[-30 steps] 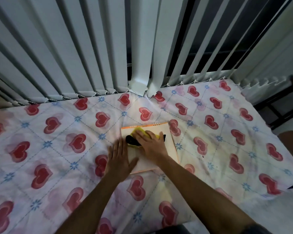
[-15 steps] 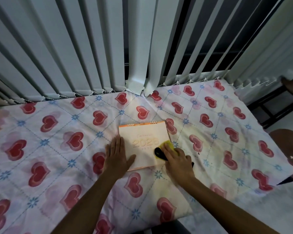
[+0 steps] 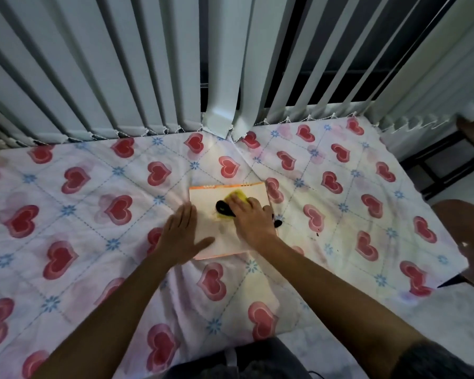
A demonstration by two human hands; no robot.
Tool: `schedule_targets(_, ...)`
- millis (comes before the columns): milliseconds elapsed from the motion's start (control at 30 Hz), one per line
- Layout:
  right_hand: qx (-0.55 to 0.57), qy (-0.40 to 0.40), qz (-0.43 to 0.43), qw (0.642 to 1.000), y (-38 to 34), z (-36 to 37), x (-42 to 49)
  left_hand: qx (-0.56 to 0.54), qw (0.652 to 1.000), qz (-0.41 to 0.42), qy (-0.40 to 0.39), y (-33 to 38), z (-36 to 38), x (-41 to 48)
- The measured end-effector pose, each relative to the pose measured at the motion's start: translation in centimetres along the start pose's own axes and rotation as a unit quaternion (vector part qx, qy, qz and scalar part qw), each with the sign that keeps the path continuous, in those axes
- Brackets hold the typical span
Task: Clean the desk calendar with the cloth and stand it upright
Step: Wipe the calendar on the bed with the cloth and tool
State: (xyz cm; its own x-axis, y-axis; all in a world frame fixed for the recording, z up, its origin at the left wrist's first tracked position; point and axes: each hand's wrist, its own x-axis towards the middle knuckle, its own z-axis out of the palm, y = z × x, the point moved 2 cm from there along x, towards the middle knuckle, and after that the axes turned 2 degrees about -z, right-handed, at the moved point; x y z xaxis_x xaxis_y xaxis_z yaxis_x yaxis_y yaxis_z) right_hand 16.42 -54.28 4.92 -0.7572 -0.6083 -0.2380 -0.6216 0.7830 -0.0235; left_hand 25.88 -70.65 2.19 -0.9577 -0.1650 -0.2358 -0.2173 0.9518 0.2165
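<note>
A pale orange desk calendar [image 3: 205,199] lies flat on the heart-patterned sheet, spiral edge toward the blinds. My left hand [image 3: 181,236] rests flat with spread fingers on its left edge and lower corner, pinning it down. My right hand [image 3: 251,217] presses a yellow and black cloth [image 3: 225,207] onto the upper middle of the calendar's face. Part of the cloth is hidden under my fingers, and a black bit of it shows past the calendar's right edge.
The table is covered by a white sheet [image 3: 340,214] with red hearts. Vertical blinds [image 3: 148,64] hang along its far edge, one slat [image 3: 222,116] bent onto the sheet. A brown chair [image 3: 465,236] stands at the right, beside the table's corner.
My right hand has swept the cloth from the calendar's lower right edge back up to its upper middle. My left hand has stayed on the left edge.
</note>
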Motion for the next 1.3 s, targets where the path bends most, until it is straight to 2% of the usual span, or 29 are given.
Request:
schedule_targets(67, -0.021, 0.014, -0.092, 0.995, 0.0, 1.0, -3.1, -0.014, 0.999, 0.030, -0.031, -1.4, 0.3, -0.8)
schedule_targets(167, -0.038, 0.027, -0.192, 0.980, 1.8, 1.6, -5.8, 0.015, 0.998, 0.058, -0.015, -1.7, 0.9, -2.7)
schedule_targets(233, -0.040, 0.021, -0.175, 0.983, 3.1, 1.1, -4.2, 0.015, 0.998, 0.055, -0.022, -1.3, 0.8, -3.1)
schedule_targets(333, -0.005, -0.002, -0.059, 0.998, 2.6, -0.4, 0.0, 0.012, 0.999, 0.041, -0.019, -1.1, 1.0, -2.6)
schedule_targets(400, 0.015, 0.002, -0.035, 0.999, 0.9, -1.3, 2.4, 0.000, 0.999, 0.029, -0.027, -1.1, 1.4, -2.4)
schedule_targets(533, -0.003, 0.001, -0.131, 0.991, -3.2, -0.2, 2.4, -0.014, 1.000, 0.016, -0.019, -1.0, 1.4, -2.5)
schedule_targets(600, -0.011, 0.016, -0.175, 0.984, -2.7, 0.7, 1.0, -0.012, 1.000, 0.014, -0.016, -1.0, 1.3, -2.6)
schedule_targets(667, 0.000, 0.029, -0.171, 0.985, -0.2, 1.0, 0.2, -0.008, 1.000, 0.015, -0.014, -1.1, 1.5, -2.6)
schedule_targets(800, 0.055, 0.013, 0.007, 0.998, 4.1, 0.3, 1.3, 0.003, 1.000, 0.021, -0.019, -1.5, 2.1, -2.4)
schedule_targets(833, 0.055, 0.009, 0.028, 0.998, 3.9, 0.0, 1.6, 0.008, 1.000, 0.021, -0.020, -1.5, 2.2, -2.4)
schedule_targets(933, 0.036, 0.022, -0.006, 0.999, 1.2, 0.2, 0.7, 0.016, 0.999, 0.021, -0.019, -1.6, 2.2, -2.4)
schedule_targets(1033, 0.029, 0.022, -0.096, 0.995, -1.4, 2.1, -2.7, 0.009, 1.000, 0.022, -0.013, -1.5, 2.0, -2.5)
schedule_targets(1133, 0.041, 0.022, -0.181, 0.982, -0.7, 3.3, -6.4, 0.009, 1.000, 0.027, -0.007, -1.4, 2.0, -2.6)
schedule_targets(1200, 0.029, 0.006, -0.175, 0.984, 1.8, 3.2, -7.4, 0.007, 1.000, 0.027, -0.009, -1.6, 2.2, -2.5)
schedule_targets(1300, 0.028, -0.010, -0.110, 0.993, 5.5, 2.4, -8.0, 0.025, 0.999, 0.029, -0.019, -1.8, 2.5, -2.3)
